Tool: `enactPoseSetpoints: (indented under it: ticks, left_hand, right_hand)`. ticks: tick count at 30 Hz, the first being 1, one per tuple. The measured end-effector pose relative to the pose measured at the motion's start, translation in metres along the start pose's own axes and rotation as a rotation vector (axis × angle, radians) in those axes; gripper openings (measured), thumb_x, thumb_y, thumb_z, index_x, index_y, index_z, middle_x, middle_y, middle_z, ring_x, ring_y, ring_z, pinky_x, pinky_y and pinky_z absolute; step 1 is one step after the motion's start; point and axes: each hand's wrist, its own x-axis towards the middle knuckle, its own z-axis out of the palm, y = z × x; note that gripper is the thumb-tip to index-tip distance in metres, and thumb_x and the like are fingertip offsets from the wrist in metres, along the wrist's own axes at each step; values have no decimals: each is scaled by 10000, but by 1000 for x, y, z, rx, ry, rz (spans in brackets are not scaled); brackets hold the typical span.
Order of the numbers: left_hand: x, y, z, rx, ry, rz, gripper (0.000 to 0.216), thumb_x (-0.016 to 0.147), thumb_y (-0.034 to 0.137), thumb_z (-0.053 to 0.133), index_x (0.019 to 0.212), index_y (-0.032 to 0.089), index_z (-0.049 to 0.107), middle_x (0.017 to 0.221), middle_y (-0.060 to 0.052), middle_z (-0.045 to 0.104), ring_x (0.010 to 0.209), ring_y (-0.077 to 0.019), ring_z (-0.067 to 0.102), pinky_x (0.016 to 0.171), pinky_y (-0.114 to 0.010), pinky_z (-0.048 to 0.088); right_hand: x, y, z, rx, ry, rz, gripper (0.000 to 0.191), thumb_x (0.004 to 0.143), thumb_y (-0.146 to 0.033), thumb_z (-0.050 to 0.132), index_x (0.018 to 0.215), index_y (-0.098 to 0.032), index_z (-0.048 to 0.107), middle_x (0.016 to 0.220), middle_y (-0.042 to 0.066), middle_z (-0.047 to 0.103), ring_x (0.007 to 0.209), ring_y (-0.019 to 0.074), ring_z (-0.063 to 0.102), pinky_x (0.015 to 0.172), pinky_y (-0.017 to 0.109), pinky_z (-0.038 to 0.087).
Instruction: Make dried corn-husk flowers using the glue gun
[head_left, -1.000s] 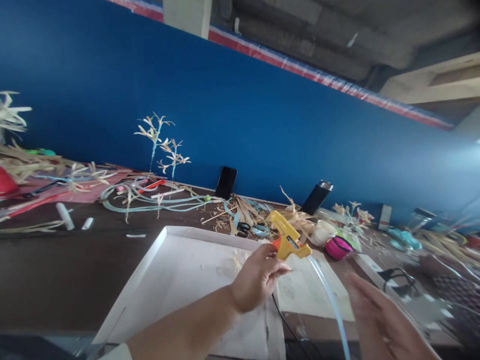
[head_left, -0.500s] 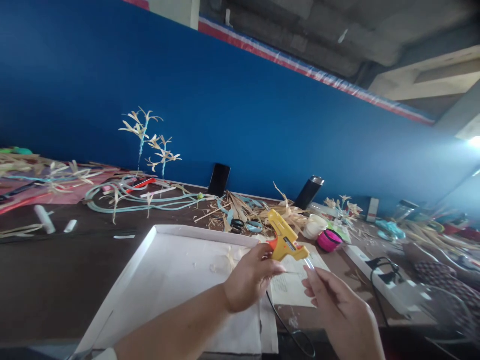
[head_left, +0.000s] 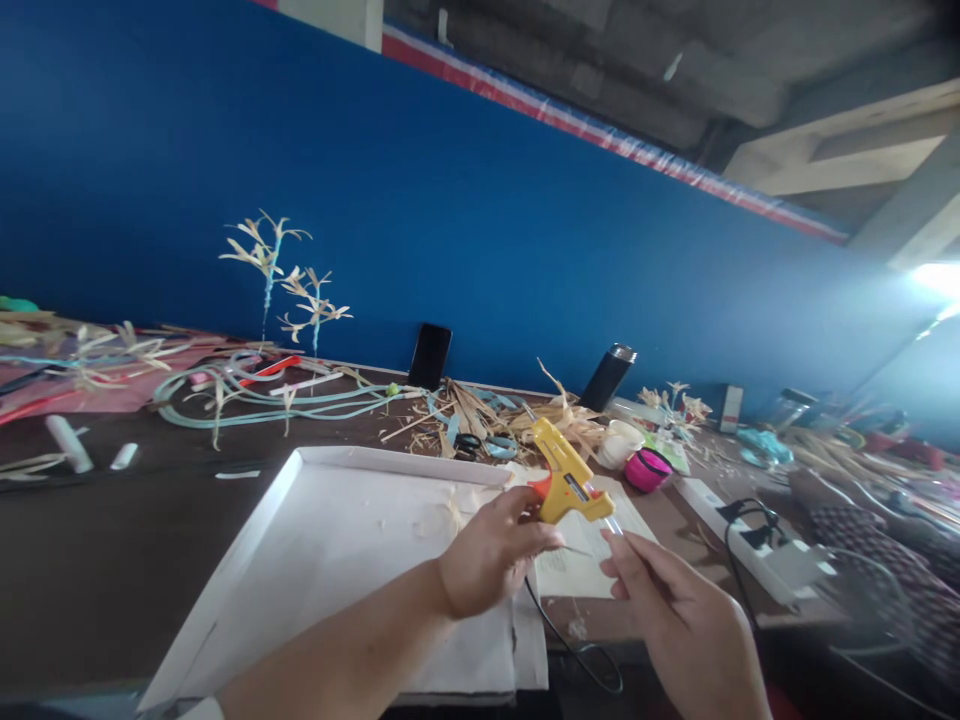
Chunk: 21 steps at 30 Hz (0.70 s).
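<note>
My left hand point(head_left: 491, 550) is closed round the grip of a yellow glue gun point(head_left: 564, 480) with an orange trigger, held above the right edge of a white tray point(head_left: 255, 525). My right hand point(head_left: 671, 610) pinches a clear glue stick point(head_left: 613, 524) whose end sits at the back of the gun. The gun's black cord point(head_left: 577, 655) hangs down below my hands.
Dried straw strips, scissors point(head_left: 480, 443) and pale blue tubing point(head_left: 300, 400) litter the brown table. A phone point(head_left: 430, 356) and a dark flask point(head_left: 609, 375) lean at the blue wall. A pink tape roll point(head_left: 648, 469), white cup point(head_left: 621, 444) and power strip point(head_left: 750, 535) lie to the right.
My right hand came in from the lower right and took the glue stick near the gun's back. The long length of stick seen earlier now shows only as a short piece.
</note>
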Motion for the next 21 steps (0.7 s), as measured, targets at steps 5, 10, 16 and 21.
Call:
enactPoseSetpoints:
  ticks: [5,10,16,21]
  left_hand:
    - [-2,-1,0,39,-33,18,223,869,201,446,984,222,636,1087,-100,516,916,-173,531,799,-294,439]
    - [-3,-1,-1,59,-49,28,237,875,197,422,986,217,631,1113,-102,504,935,-181,519,815,-298,430]
    - [-4,0,0,69,-45,11,245,877,204,412,974,216,637,1093,-98,509,917,-180,511,810,-304,429]
    - [-4,0,-1,85,-27,20,239,876,201,418,974,212,636,1086,-102,508,917,-178,512,807,-299,434]
  right_hand:
    - [-2,-2,-4,-3,-10,-16,365,778,-547,522,842,-236,703,675,26,697,535,162,633,510,206,482]
    - [0,-2,-5,-18,-15,-55,325,794,-512,523,849,-242,694,684,11,695,550,151,632,547,201,480]
    - [4,-3,-2,-15,-16,-56,325,799,-501,517,865,-234,692,698,18,699,549,161,635,544,219,486]
    - [5,-5,-4,-25,-15,-65,309,796,-491,529,868,-241,695,711,12,702,563,153,638,562,215,490]
